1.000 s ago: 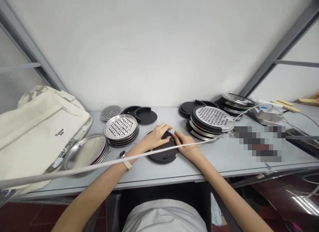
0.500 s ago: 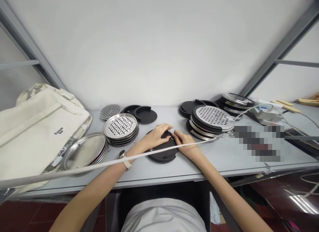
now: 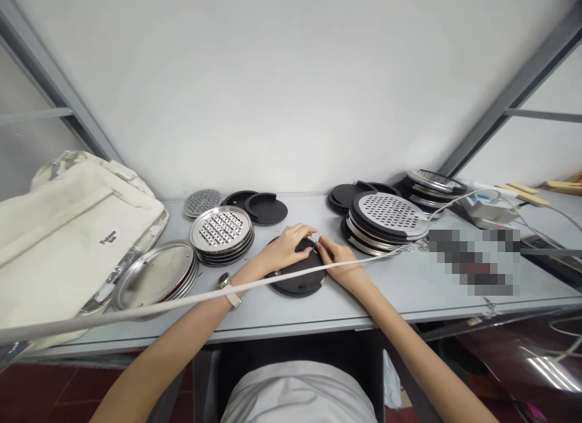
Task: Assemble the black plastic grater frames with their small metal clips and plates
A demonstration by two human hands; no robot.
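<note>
Flat on the bench lies a black round grater base (image 3: 291, 288), a disc with a small hole near its front. My left hand (image 3: 288, 248) rests on its far part, fingers curled over the upper right edge and thumb bent in. A thin metal ring (image 3: 314, 247) shows at that edge, between the fingertips of both hands. My right hand (image 3: 343, 262) pinches this ring between thumb and forefinger. The fingers partly hide the ring, and whether it passes through the disc is not visible.
A white cable (image 3: 200, 297) crosses before my wrists. Left stand stacked grater plates (image 3: 221, 230), plain metal discs (image 3: 154, 274) and a cream bag (image 3: 59, 229). Black discs (image 3: 266, 209) lie behind. To the right are assembled graters (image 3: 388, 216), another stack (image 3: 431, 180) and a pixelated patch.
Both hands stay at the disc's upper right edge with almost no movement. The whole view shifts very slightly.
</note>
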